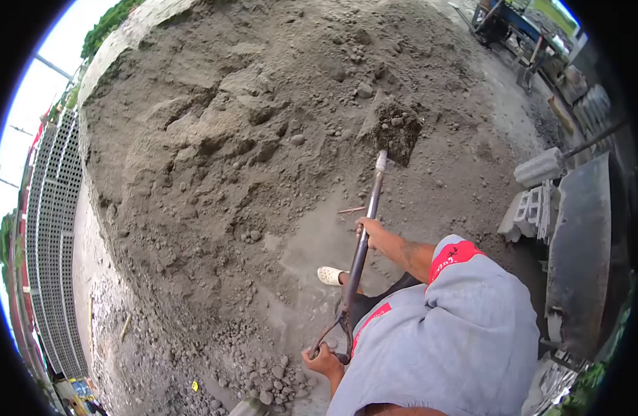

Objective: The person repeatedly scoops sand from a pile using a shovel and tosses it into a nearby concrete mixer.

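A long-handled shovel (366, 243) runs from the lower middle up to a large grey-brown heap of sand and gravel (215, 152). Its blade (409, 142) carries dark, damp-looking sand with small stones on top and lies against the heap's lower slope. My right hand (369, 231) is wrapped round the middle of the shaft. Down at the grip end, my left hand (324, 362) is closed on the forked handle. My foot in a cream clog (329, 276) shows just left of the shaft.
Concrete blocks (530, 211) and a worn metal sheet (581, 249) stand close on my right. A long stack of hollow blocks (52, 243) lines the far left. Loose stones (270, 381) lie at the bottom, and a blue machine (509, 24) stands at upper right.
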The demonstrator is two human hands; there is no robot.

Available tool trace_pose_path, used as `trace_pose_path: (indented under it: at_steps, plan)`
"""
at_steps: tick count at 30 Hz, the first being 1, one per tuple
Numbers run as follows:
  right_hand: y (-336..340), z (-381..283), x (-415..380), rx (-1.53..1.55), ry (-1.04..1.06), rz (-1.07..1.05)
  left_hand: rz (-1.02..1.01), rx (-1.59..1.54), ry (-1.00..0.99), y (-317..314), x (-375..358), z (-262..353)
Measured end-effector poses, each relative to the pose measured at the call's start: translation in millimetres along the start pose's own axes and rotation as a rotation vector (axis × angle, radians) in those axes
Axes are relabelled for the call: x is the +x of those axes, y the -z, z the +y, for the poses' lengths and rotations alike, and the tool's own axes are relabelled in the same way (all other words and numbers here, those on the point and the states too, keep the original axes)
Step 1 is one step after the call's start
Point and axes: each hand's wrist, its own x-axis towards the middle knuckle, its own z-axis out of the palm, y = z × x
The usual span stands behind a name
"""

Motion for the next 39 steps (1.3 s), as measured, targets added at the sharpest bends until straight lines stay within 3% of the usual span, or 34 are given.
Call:
trace_pose_path:
  at_steps: [2, 5, 9, 12, 14, 15, 17, 19, 22, 24, 25, 27, 28, 29, 30, 31, 33, 35, 36, 37, 39]
  plan:
    - [57, -70, -20, 0.125, 0.149, 0.053, -0.176, -0.061, 0.015, -43, -28, 8]
    - [152, -182, -92, 0.318, 0.394, 0.108, -0.433, -0.088, -0.113, -119, -59, -5]
    - [284, -323, -198, 0.511, 0.756, 0.08, -0.932, -0.341, -0.066, -240, -163, 94]
    - [378, -395, -283, 0.814, 1.116, -0.032, -1.302, -0.352, -0.529, -318, -251, 161]
    - [445, -419, -317, 0.973, 1.231, -0.035, -1.518, -0.358, -0.759, -345, -321, 188]
    - [479, -424, -324, 1.027, 1.318, -0.12, -1.453, -0.377, -1.134, -357, -350, 194]
    - [526, -417, -328, 1.152, 1.352, -0.145, -1.594, -0.444, -1.199, -357, -380, 194]
    - [544, -398, -318, 1.073, 1.372, -0.086, -1.654, -0.453, -1.416, -365, -380, 172]
    - [523, -365, -306, 0.915, 1.199, 0.012, -1.696, -0.387, -1.179, -364, -326, 122]
    - [514, -364, -289, 0.909, 1.248, 0.012, -1.653, -0.294, -0.947, -325, -303, 123]
    - [513, -371, -277, 0.943, 1.244, -0.01, -1.6, -0.276, -0.93, -314, -290, 119]
    - [507, -377, -245, 1.015, 1.052, -0.157, -1.51, -0.262, -0.258, -280, -254, 113]
    - [486, -374, -222, 0.94, 0.964, -0.064, -1.443, -0.288, -0.139, -269, -231, 106]
    - [459, -364, -189, 0.89, 0.898, -0.11, -1.356, -0.266, -0.092, -257, -209, 101]
    - [432, -358, -155, 0.87, 0.735, -0.061, -1.245, -0.173, -0.182, -241, -192, 101]
    - [401, -344, -123, 0.79, 0.64, -0.138, -1.146, -0.173, -0.151, -222, -177, 102]
    - [322, -304, -82, 0.617, 0.45, -0.059, -0.997, -0.103, -0.059, -172, -151, 117]
    - [259, -258, -22, 0.49, 0.21, -0.059, -0.863, -0.221, 0.02, -120, -135, 125]
    - [221, -228, -14, 0.303, 0.202, -0.057, -0.774, -0.271, 0.053, -92, -131, 127]
    - [188, -200, 5, 0.311, 0.044, -0.078, -0.663, -0.297, 0.061, -64, -128, 128]
    - [115, -139, 17, 0.16, -0.064, -0.099, -0.431, -0.401, 0.115, -21, -136, 138]
